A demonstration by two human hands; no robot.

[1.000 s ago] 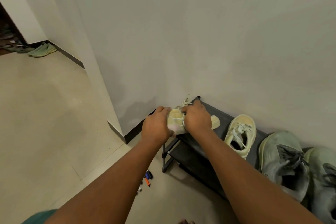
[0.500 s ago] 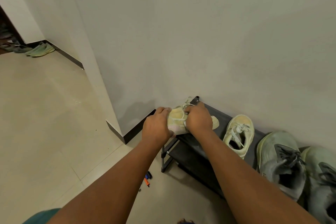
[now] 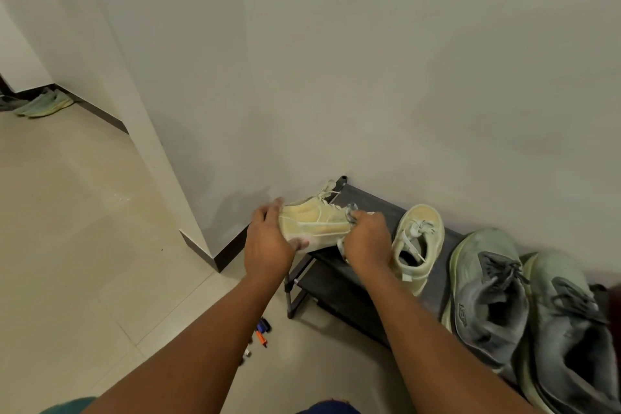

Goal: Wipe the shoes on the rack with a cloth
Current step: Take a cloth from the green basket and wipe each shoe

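Both forearms reach forward from the bottom of the view toward the left end of a low black shoe rack (image 3: pixel 369 203) that stands against the wall (image 3: pixel 369 60). The left hand (image 3: pixel 268 245) is seen from the back, its fingers wrapped round one end of a small yellow shoe (image 3: pixel 316 220) and its thumb pressed under the pale sole, so the shoe is held up on its side above the rack's left corner. The right hand (image 3: pixel 368 242) is curled into a fist at the shoe's other end, gripping a crumpled pale cloth (image 3: pixel 349 213) against it — only wisps of the cloth show above and below the knuckles, so its size and shape cannot be made out. White laces stick up from the shoe near the rack's back left corner. On the top shelf, just right of the right hand, lies the matching yellow shoe (image 3: pixel 418 242), opening upward. Further toward the right end sit two grey-green trainers (image 3: pixel 487 296) side by side, the outer one cut off by the frame edge. The lower shelf is in shadow, its contents not visible. On the tiled floor (image 3: pixel 84 245) by the rack's front left leg lie a few small markers (image 3: pixel 260 334), blurred. Far off at the left edge, a pair of green shoes (image 3: pixel 43 106) rests by the skirting.
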